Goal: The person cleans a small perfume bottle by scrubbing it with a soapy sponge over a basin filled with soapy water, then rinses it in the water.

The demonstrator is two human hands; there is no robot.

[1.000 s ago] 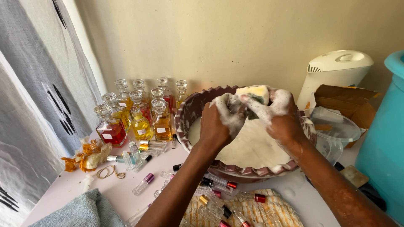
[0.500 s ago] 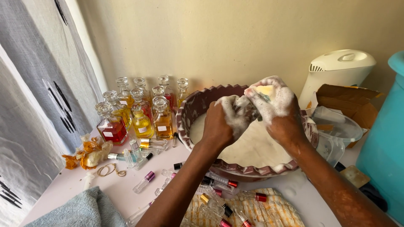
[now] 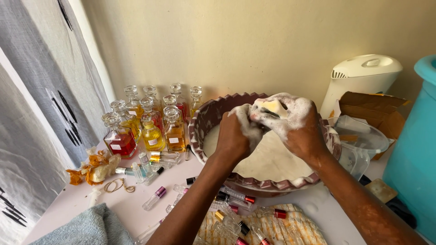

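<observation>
Both hands are over a brown scalloped basin (image 3: 206,119) of white soapy water. My right hand (image 3: 297,127), covered in foam, grips a yellow sponge (image 3: 275,106) with a green side. My left hand (image 3: 234,136) is closed around something small hidden under suds, pressed against the sponge. What it holds cannot be made out.
Glass stoppered bottles (image 3: 150,122) of red and amber liquid stand left of the basin. Small roller vials (image 3: 156,197) lie on the table and on a yellow cloth (image 3: 290,227). A grey towel (image 3: 86,227), white kettle (image 3: 361,79), cardboard box (image 3: 374,109), clear tub (image 3: 363,138) and teal bin (image 3: 415,149) surround.
My right hand with the sponge rose and then came back down and left, rubbing against what my left hand holds. More foam covers the sponge.
</observation>
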